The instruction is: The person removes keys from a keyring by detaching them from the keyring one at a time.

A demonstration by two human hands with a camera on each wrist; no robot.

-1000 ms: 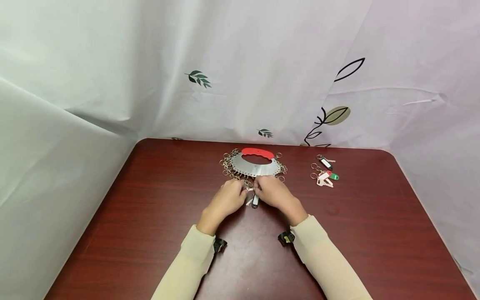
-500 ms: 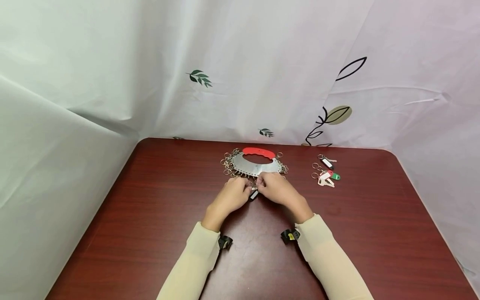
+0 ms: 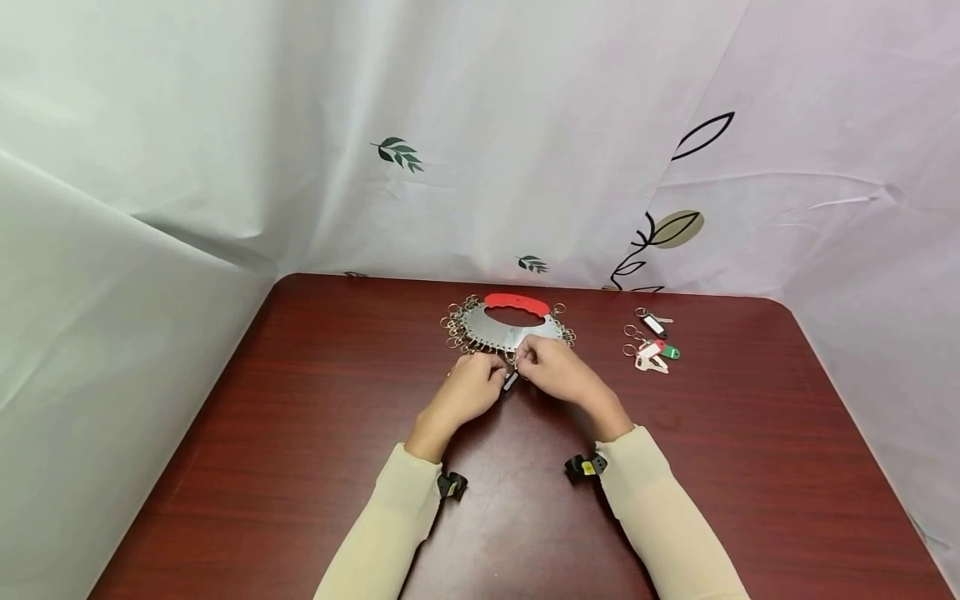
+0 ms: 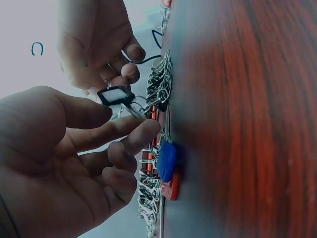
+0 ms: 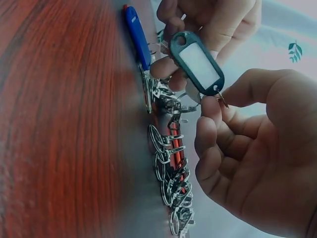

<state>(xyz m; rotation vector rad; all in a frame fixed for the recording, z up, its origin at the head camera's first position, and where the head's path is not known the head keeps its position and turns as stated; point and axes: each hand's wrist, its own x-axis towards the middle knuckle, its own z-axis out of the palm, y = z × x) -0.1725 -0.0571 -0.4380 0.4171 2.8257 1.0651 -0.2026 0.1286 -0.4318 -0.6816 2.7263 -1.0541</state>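
Note:
My left hand (image 3: 472,385) pinches a black key tag (image 4: 118,95) with a white label, its thumb on the tag's edge and a key beside it. Across from it, my right hand (image 3: 557,367) pinches a thin metal key ring (image 5: 222,97) at the tag's end between thumb and index finger. Both hands work at the front edge of a curved silver plate (image 3: 508,334) with a red handle (image 3: 517,302). Metal rings and clips (image 5: 166,168) line that edge. A blue key tag (image 4: 167,161) hangs there below my left fingers.
To the right on the dark red table (image 3: 750,417) lies another black key tag (image 3: 654,325) with its key. In front of it, a red tag (image 3: 652,350), a green tag (image 3: 670,352) and keys lie together. A white curtain (image 3: 465,200) stands behind the table.
Both hands have moved slightly forward, closer to the plate. Between them the black key tag has risen and now slants, where it hung nearly straight toward me before.

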